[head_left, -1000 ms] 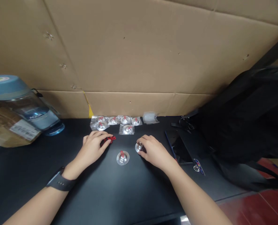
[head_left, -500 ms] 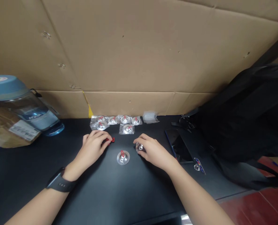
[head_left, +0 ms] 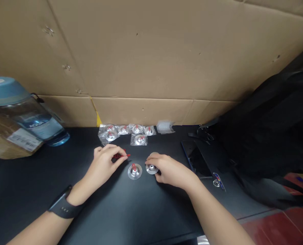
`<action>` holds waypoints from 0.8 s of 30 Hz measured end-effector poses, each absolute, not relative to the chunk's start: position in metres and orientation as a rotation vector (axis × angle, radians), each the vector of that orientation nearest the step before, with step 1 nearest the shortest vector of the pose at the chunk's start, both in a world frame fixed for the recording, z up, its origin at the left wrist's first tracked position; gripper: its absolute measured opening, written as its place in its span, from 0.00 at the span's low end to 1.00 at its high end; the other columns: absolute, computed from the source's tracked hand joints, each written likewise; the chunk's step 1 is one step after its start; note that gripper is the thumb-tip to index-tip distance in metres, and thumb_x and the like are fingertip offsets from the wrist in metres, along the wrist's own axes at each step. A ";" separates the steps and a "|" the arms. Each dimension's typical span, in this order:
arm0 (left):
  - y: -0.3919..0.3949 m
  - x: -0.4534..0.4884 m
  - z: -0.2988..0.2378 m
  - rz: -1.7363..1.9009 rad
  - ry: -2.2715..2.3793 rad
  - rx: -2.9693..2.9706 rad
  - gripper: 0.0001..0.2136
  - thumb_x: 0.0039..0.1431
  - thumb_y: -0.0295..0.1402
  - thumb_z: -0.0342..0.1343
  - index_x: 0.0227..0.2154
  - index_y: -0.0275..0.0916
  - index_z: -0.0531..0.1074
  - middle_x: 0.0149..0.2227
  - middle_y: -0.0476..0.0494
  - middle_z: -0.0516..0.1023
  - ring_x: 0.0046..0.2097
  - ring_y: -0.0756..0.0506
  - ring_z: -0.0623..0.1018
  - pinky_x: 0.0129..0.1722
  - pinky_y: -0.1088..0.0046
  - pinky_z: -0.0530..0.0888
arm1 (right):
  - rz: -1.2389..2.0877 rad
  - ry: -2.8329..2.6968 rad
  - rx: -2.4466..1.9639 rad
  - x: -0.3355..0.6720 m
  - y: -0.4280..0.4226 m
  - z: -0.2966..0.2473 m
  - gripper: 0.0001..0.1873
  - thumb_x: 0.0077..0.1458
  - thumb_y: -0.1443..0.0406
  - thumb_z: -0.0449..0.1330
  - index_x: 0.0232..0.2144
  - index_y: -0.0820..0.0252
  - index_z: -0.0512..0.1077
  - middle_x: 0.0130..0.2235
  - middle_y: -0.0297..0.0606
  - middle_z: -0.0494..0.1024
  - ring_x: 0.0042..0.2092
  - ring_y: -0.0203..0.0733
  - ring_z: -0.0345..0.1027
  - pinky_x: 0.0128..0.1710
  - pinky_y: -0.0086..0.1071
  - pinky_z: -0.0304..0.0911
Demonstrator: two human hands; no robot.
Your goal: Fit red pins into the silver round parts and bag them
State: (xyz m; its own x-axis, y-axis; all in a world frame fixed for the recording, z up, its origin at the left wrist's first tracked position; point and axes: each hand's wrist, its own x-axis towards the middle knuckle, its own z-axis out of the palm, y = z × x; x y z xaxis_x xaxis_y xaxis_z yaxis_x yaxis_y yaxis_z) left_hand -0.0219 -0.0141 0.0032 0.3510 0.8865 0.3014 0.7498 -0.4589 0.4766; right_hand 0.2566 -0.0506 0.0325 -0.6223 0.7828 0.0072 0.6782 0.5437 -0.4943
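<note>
My left hand (head_left: 106, 164) pinches a small red plastic hook (head_left: 128, 155) between thumb and fingertips. More red pieces lie just behind it, partly hidden by the fingers. The fingers of my right hand (head_left: 173, 170) are closed on the rim of a shiny round metal disc (head_left: 151, 169) with a small hole in its raised centre. Another round rim (head_left: 154, 153) shows behind those fingers. Between my hands, a similar disc with a clear border (head_left: 135, 173) lies on the table, a red hook standing in its middle.
Several bagged discs with red hooks (head_left: 140, 140) line the back of the black table (head_left: 115, 211), beside clear plastic bags (head_left: 164, 127). A water bottle (head_left: 41, 126) and parcel (head_left: 23, 139) stand left. On the right are a phone (head_left: 197, 159), keyring (head_left: 217, 183) and black bag (head_left: 266, 136).
My left hand has lifted a red hook and shifted slightly right. My right hand has moved the metal disc nearer, and more of its face now shows.
</note>
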 end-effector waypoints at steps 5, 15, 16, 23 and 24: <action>-0.020 -0.020 0.006 0.787 1.389 2.322 0.08 0.67 0.43 0.59 0.40 0.50 0.81 0.44 0.50 0.85 0.49 0.40 0.79 0.48 0.63 0.61 | 0.609 -2.406 -1.177 0.250 -0.051 0.040 0.17 0.53 0.71 0.68 0.46 0.56 0.77 0.44 0.39 0.82 0.47 0.46 0.74 0.49 0.37 0.68; -0.036 -0.002 0.006 0.870 0.961 1.906 0.10 0.72 0.40 0.53 0.45 0.43 0.77 0.47 0.45 0.80 0.48 0.44 0.78 0.51 0.69 0.71 | 0.638 -2.059 -0.896 0.224 -0.060 0.025 0.23 0.61 0.64 0.67 0.57 0.53 0.72 0.60 0.43 0.77 0.61 0.46 0.72 0.63 0.40 0.66; -0.037 -0.001 0.006 0.887 0.932 1.887 0.10 0.72 0.39 0.53 0.45 0.42 0.77 0.48 0.44 0.79 0.49 0.45 0.78 0.52 0.69 0.71 | 0.650 -2.055 -0.880 0.222 -0.061 0.023 0.23 0.61 0.64 0.67 0.57 0.53 0.72 0.61 0.43 0.76 0.62 0.45 0.72 0.63 0.39 0.66; -0.040 0.004 0.004 0.968 0.958 1.867 0.08 0.71 0.37 0.53 0.40 0.42 0.76 0.49 0.43 0.74 0.53 0.44 0.76 0.56 0.68 0.70 | 0.657 -2.026 -0.826 0.219 -0.060 0.022 0.24 0.59 0.62 0.69 0.57 0.54 0.72 0.60 0.43 0.77 0.61 0.44 0.73 0.64 0.37 0.67; -0.041 0.004 0.004 0.978 0.988 1.884 0.08 0.71 0.36 0.53 0.40 0.42 0.76 0.49 0.42 0.74 0.53 0.44 0.76 0.56 0.68 0.70 | 0.654 -2.020 -0.818 0.219 -0.060 0.022 0.24 0.59 0.62 0.69 0.57 0.54 0.72 0.60 0.43 0.78 0.60 0.45 0.73 0.63 0.37 0.67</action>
